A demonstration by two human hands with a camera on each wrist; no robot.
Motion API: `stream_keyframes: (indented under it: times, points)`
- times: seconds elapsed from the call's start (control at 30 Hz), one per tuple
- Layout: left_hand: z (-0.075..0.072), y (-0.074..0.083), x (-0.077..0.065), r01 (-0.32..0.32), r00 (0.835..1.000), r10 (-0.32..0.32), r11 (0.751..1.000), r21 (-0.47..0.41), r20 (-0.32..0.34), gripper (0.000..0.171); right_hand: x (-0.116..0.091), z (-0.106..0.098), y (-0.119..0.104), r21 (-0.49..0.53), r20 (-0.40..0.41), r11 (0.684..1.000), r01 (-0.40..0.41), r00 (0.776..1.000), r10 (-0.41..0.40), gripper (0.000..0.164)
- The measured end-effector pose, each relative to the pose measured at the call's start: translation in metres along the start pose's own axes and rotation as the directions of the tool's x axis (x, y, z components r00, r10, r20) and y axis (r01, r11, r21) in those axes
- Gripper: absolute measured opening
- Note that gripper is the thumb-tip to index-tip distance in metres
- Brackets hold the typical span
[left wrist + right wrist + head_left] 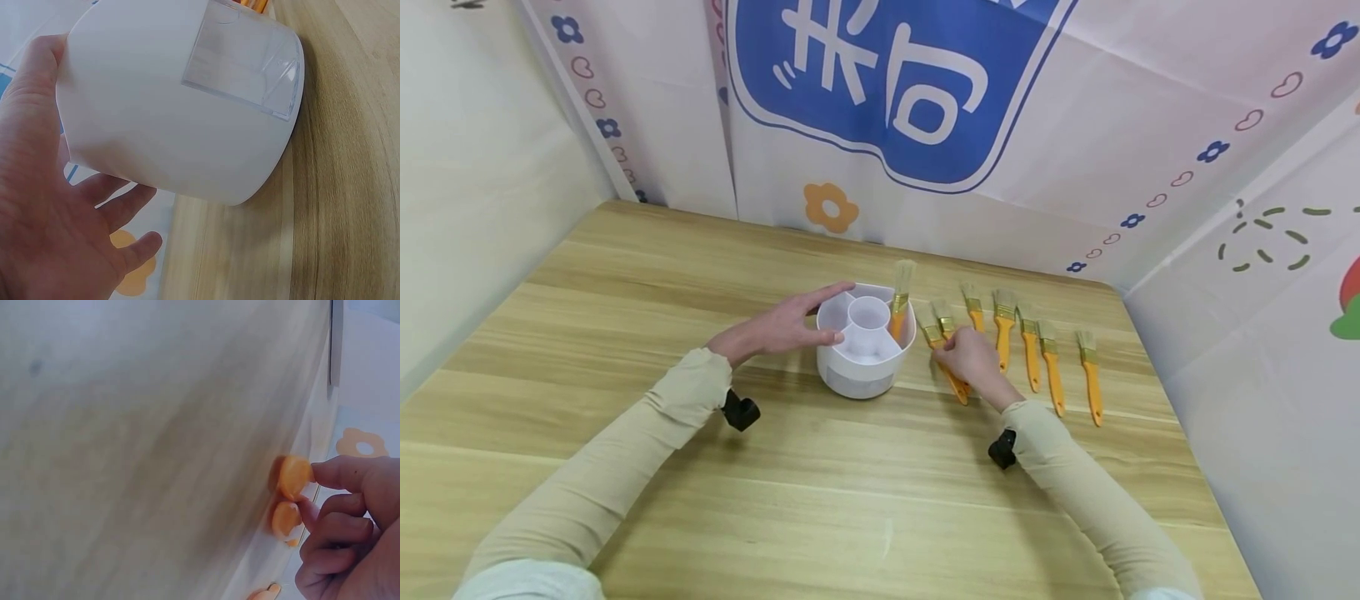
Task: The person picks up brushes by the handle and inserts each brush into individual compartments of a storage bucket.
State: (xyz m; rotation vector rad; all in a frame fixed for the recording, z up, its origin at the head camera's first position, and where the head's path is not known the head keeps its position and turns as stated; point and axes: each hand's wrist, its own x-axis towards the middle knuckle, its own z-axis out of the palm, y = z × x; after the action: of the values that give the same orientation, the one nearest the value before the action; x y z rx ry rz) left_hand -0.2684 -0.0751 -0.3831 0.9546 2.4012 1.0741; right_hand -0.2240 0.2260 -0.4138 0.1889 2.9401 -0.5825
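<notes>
A round white divided organizer [859,382], with a small cup in its middle, stands on the wooden table. One paintbrush [901,293] stands in its right compartment, bristles up. My left hand [778,327] holds the organizer's left side, thumb over the front rim and forefinger along the back. In the left wrist view its other fingers are spread near the white wall [137,94]. To the right, my right hand [973,358] pinches the orange handle of the leftmost lying paintbrush [294,477] between thumb and forefinger. Another orange handle [286,519] is right beside it.
Several more paintbrushes [1051,379] with orange handles lie in a row at the right, bristles toward the back. A printed cloth [970,125] hangs behind the table [820,500], with white walls at either side. The organizer has a clear drawer [237,69].
</notes>
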Motion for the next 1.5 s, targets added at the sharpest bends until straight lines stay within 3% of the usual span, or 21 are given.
stream_keyframes:
  times: [0.33, 0.83, 1.0, 1.23, 1.5]
  points:
    - [-0.001, 0.000, -0.001, -0.009, 1.000, 0.009, 1.000, 0.003, 0.001, 0.078, 0.003, 0.002, 0.000, -0.007, -0.021, 1.000, 0.000, 1.000, 0.000, 0.048]
    - [0.000, 0.001, 0.000, -0.002, 1.000, 0.003, 1.000, -0.017, 0.006, 0.077, 0.001, -0.002, 0.002, 0.142, -0.038, 0.989, 0.042, 0.999, -0.037, 0.047]
    - [0.000, 0.000, -0.001, 0.007, 1.000, -0.007, 1.000, -0.014, 0.002, 0.077, -0.003, -0.007, -0.001, 0.171, -0.086, 0.983, 0.064, 0.995, -0.050, 0.045]
    - [0.000, 0.000, -0.001, 0.009, 1.000, -0.009, 1.000, -0.026, 0.004, 0.077, -0.004, -0.011, -0.003, 0.132, -0.175, 0.987, 0.094, 0.982, -0.070, 0.034]
    - [0.000, 0.001, -0.001, 0.001, 1.000, -0.001, 1.000, -0.022, 0.003, 0.078, -0.009, -0.018, -0.007, 0.155, -0.219, 0.979, 0.132, 0.971, -0.096, 0.032]
